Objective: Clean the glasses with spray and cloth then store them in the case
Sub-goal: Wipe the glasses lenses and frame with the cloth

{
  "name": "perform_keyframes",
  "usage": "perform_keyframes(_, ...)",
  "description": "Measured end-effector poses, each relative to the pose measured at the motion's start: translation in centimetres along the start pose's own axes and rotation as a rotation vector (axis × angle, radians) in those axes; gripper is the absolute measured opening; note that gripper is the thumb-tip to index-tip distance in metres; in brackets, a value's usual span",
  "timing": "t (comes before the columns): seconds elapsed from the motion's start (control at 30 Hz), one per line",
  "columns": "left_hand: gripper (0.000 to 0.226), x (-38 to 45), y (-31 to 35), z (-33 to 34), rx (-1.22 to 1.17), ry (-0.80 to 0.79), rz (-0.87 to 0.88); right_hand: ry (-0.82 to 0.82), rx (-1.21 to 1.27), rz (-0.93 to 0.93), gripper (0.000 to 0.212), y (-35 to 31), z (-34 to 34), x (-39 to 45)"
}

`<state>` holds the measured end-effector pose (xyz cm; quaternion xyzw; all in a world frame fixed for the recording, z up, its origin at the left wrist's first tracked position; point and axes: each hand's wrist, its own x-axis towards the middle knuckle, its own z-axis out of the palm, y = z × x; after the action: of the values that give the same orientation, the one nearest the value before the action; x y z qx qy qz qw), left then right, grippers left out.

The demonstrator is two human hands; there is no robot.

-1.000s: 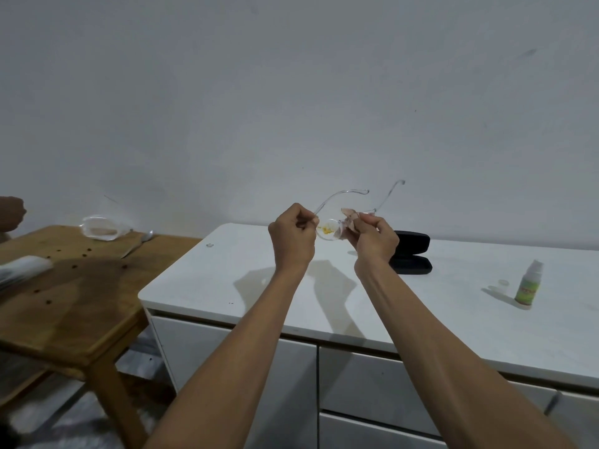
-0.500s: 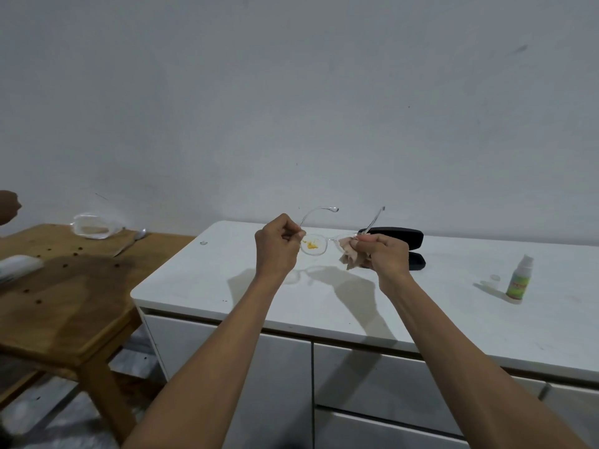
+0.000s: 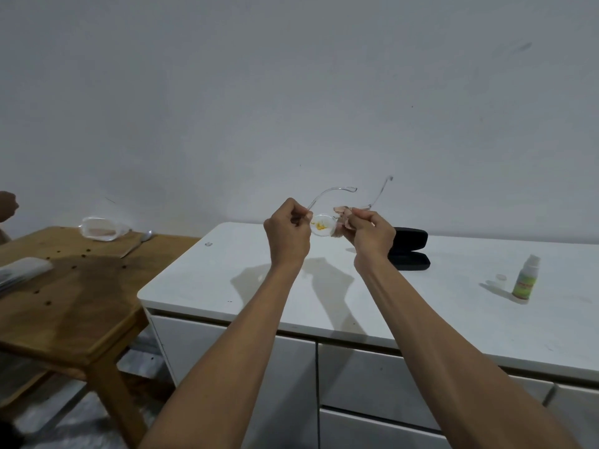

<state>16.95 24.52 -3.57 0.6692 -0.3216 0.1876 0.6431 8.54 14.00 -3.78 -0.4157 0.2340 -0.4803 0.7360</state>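
— How is the light looking?
— Dim and flat, coming from above and in front; the arms (image 3: 405, 306) are casting soft grey shadows on the white cabinet top (image 3: 372, 306), and the spray bottle (image 3: 526, 280) is throwing one leftward
— Anything blurring?
— The wide lens is bending the edges, the wooden table (image 3: 64, 303) is smearing slightly, and fine detail is looking soft throughout

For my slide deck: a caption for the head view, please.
Both hands hold clear glasses, the right rubbing with cloth; case behind.
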Motion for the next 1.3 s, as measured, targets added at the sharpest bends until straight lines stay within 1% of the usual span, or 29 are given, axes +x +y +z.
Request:
perform_keyframes(0.17, 0.018, 0.3, -1.5, -0.9, 0.052, -0.055, -0.071, -0.16, -0.218, 0.002, 0.003, 0.4, -2.4, -0.1)
perform_keyframes(0.33, 0.017, 0.2, -2.1, -2.0, 0.071, -0.138, -0.09, -0.215, -0.358, 0.034, 0.009, 0.5, -4.2, -0.2)
perform_keyframes(0.4, 0.019, 0.1, -2.3, -2.1, 0.065, -0.149, -0.1, -0.189, -0.376, 0.037, 0.011, 0.1, -4.6, -0.2)
perform_keyframes(0.47, 0.018, 0.0, -2.3, -2.1, 0.062, -0.154, -0.085, -0.119, -0.336, 0.034, 0.012, -0.1, -4.6, -0.2)
perform_keyframes(0.57, 0.018, 0.0, -1.8, -1.6, 0.049, -0.137, -0.068, 0.03, -0.242, 0.014, 0.01, 0.4, -3.7, 0.3)
perform_keyframes(0.67, 0.022, -0.2, -1.2, -1.0, 0.026, -0.104, -0.062, 0.145, -0.13, -0.025, 0.018, 0.4, -2.0, 0.4)
perform_keyframes(0.77, 0.025, -0.6, -0.7, -0.2, 0.0, -0.052, -0.054, 0.242, -0.013, -0.048, 0.02, 0.3, -0.4, 0.6)
perform_keyframes(0.83, 0.025, -1.0, -0.2, 0.6, 0.003, -0.021, -0.048, 0.249, 0.008, -0.058, 0.022, 0.6, 0.3, 0.7)
perform_keyframes(0.93, 0.023, -1.1, 0.2, 1.2, 0.007, 0.008, -0.054, 0.173, -0.059, -0.057, 0.018, 0.7, 0.1, 0.6)
perform_keyframes(1.03, 0.022, -0.8, -0.4, 1.1, 0.023, -0.024, -0.053, 0.08, -0.188, -0.044, 0.011, 0.3, -1.2, 0.7)
perform_keyframes(1.1, 0.021, -0.6, -0.6, 0.9, 0.03, -0.057, -0.047, 0.066, -0.25, -0.048, 0.011, -0.3, -1.8, 0.6)
perform_keyframes(1.2, 0.02, -0.5, -0.5, 1.0, 0.039, -0.091, -0.035, 0.096, -0.27, -0.073, 0.008, -1.1, -2.1, 0.7)
perform_keyframes(1.3, 0.024, -0.3, -0.6, 1.1, 0.025, -0.08, -0.058, 0.193, -0.207, -0.104, 0.01, -1.3, -2.1, 0.8)
